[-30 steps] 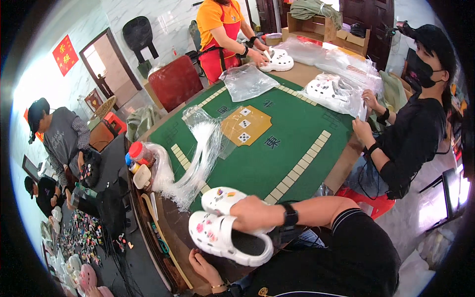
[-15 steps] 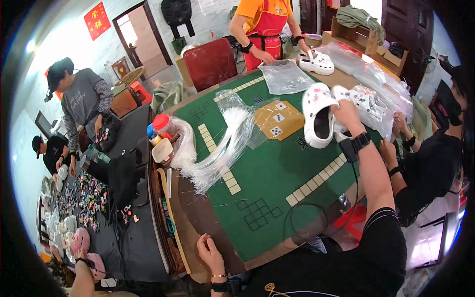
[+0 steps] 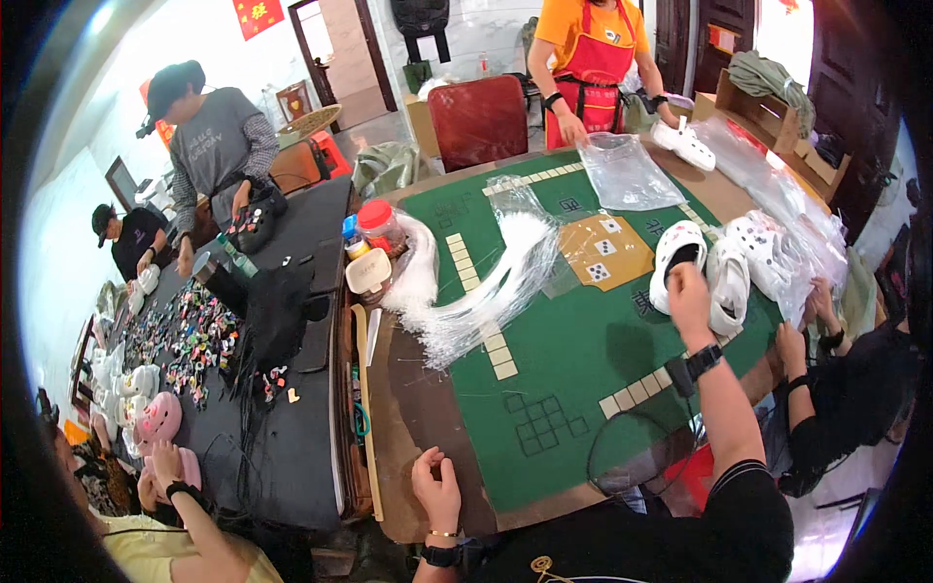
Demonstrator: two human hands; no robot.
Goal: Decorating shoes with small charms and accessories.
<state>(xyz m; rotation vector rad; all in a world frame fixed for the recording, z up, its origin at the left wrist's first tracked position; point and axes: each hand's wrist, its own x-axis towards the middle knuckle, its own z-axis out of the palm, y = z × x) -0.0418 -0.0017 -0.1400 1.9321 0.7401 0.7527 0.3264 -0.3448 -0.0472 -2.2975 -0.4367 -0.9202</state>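
A white clog [image 3: 677,243] with small charms on its toe is on the green tabletop at the right. My right hand [image 3: 689,303] has its fingers curled at the clog's open side, closed on its edge; the fingertips are partly hidden. Just right of it a second white clog [image 3: 727,287] leans, and more white clogs [image 3: 760,255] lie beside clear plastic. My left hand [image 3: 435,486] rests at the near brown table edge, empty, with loosely bent fingers apart.
A bundle of clear-white plastic strands [image 3: 496,277] lies across the green mat [image 3: 573,389]. Tubs, one red-lidded jar [image 3: 381,228], stand at the left. Across the table a person in a red apron [image 3: 593,78] handles a clog; another person's hands [image 3: 795,345] hold plastic at the right.
The white clogs in my right hand have come down and away from me to the tabletop. My view has swung a little left. My left hand stays at the table edge.
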